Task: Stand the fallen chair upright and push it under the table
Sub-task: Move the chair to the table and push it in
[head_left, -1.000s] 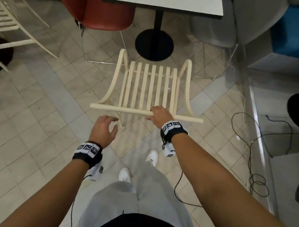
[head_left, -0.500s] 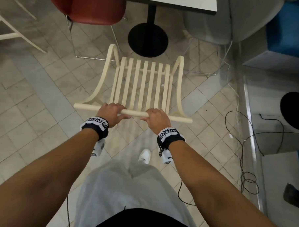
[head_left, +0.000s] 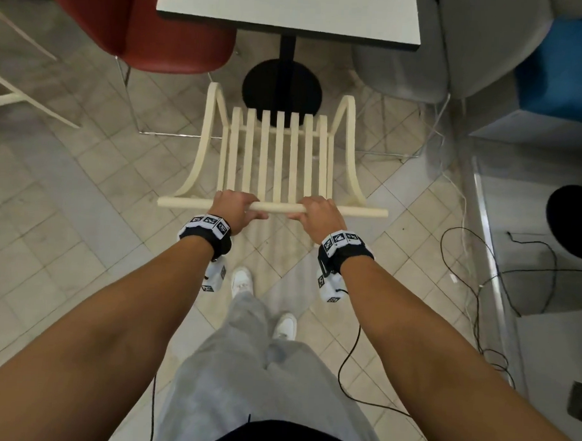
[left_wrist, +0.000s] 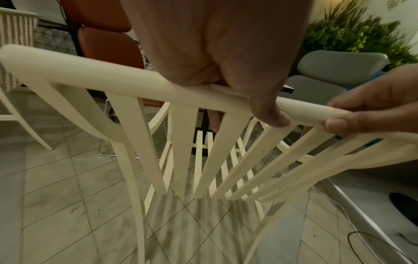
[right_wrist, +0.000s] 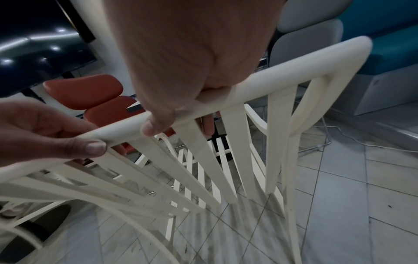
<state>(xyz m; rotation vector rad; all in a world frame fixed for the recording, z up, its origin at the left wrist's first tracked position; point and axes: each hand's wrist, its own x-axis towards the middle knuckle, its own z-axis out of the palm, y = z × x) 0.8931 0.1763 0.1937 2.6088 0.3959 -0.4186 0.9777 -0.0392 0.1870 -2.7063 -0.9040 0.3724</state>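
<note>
A cream slatted chair stands upright on the tiled floor, its seat facing the table. My left hand grips the round top rail left of centre. My right hand grips the same rail right of centre. In the left wrist view the left hand has its thumb curled under the rail. The right wrist view shows the right hand wrapped over the rail. The chair's front edge lies near the table's black round base. The table has a white top and a black post.
A red chair stands at the table's left and a grey chair at its right. Black cables trail over the floor on the right by a metal rail. Another cream chair stands far left.
My left hand went from hanging free below the rail to gripping it. The chair now sits closer to the table, its front near the black base.
</note>
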